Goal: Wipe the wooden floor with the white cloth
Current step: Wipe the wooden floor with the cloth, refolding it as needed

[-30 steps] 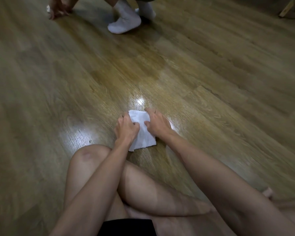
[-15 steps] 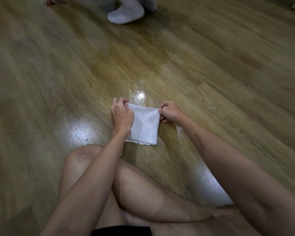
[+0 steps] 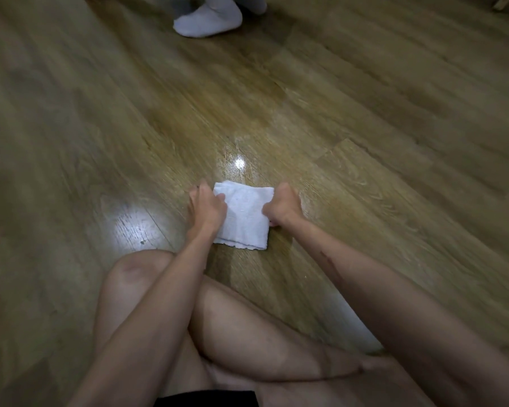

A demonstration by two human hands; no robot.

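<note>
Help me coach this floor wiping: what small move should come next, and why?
Probably press the white cloth flat and push it forward over the glossy patch. The left hand and right hand hold its opposite edges, it lies folded on the wooden floor, and the shine sits just beyond it.

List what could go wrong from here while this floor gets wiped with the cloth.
1. The left hand and right hand grip only opposite edges of the white cloth, so its middle may bunch or skim rather than press the wooden floor.
2. Another person's socked foot stands just beyond; it could step onto the glossy, possibly damp patch and slip.
3. The small crumb lies left of the cloth and may be missed.
</note>
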